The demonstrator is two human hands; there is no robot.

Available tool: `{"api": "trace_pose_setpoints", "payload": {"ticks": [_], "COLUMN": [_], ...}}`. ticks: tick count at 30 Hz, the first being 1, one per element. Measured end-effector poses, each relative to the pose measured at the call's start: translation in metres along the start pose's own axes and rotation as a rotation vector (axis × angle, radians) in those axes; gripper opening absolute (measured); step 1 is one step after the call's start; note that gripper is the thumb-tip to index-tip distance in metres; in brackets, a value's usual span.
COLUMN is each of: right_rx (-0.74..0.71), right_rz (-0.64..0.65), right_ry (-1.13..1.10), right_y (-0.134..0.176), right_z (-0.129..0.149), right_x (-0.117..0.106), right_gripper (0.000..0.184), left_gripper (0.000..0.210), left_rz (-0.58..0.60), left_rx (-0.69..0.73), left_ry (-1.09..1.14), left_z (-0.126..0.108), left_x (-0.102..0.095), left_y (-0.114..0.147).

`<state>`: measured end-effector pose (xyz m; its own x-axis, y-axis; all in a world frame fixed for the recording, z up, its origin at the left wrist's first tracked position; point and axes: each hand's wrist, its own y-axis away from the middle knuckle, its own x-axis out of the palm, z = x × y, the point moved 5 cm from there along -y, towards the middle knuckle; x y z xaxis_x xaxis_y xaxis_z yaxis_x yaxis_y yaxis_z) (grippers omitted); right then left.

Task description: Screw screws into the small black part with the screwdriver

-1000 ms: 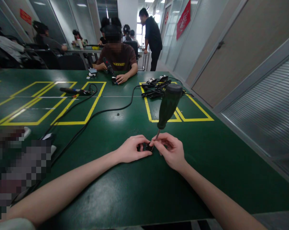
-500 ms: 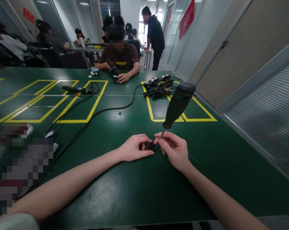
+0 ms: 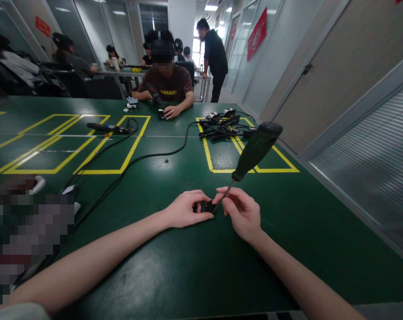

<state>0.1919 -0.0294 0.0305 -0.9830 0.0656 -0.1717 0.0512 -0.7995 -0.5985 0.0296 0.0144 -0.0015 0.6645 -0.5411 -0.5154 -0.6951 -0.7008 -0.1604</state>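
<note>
My left hand [image 3: 188, 209] is closed round a small black part [image 3: 210, 206] on the table, thumb and fingers on either side of it. Its exact kind is too small to make out. A screwdriver [image 3: 258, 149] with a thick dark green handle leans up and to the right, its thin shaft running down to the black part. My right hand [image 3: 244, 213] pinches that shaft low down, between thumb and fingers. The handle sticks up above my right hand with nothing gripping it.
A black cable [image 3: 148, 156] curves across the green table [image 3: 175, 275]. A heap of black cabled devices [image 3: 224, 124] lies at the far right in yellow tape. A dark tool [image 3: 108, 128] rests at the far left. Opposite, a person [image 3: 168, 84] handles a power screwdriver.
The screwdriver's handle has tipped further to the right. My right hand's fingers have shifted slightly on the shaft. My left hand keeps its hold on the black part.
</note>
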Motion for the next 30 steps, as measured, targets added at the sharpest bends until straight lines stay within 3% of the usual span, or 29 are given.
{"api": "trace_pose_setpoints", "payload": {"ticks": [14, 23, 30], "right_rx": [0.063, -0.023, -0.052], "right_rz": [-0.074, 0.019, 0.021], "right_ry": [-0.012, 0.013, 0.066], "right_y": [-0.003, -0.001, -0.010], "right_z": [0.003, 0.005, 0.017], "right_x": [-0.004, 0.002, 0.002], "right_gripper": [0.014, 0.023, 0.016], "left_gripper": [0.028, 0.026, 0.028], "left_rz": [0.003, 0.003, -0.008], "left_rx": [-0.009, -0.003, 0.009], "left_ry": [0.012, -0.022, -0.023], "left_z": [0.001, 0.000, 0.000], "left_x": [0.001, -0.001, 0.000], "left_y": [0.000, 0.001, 0.001]}}
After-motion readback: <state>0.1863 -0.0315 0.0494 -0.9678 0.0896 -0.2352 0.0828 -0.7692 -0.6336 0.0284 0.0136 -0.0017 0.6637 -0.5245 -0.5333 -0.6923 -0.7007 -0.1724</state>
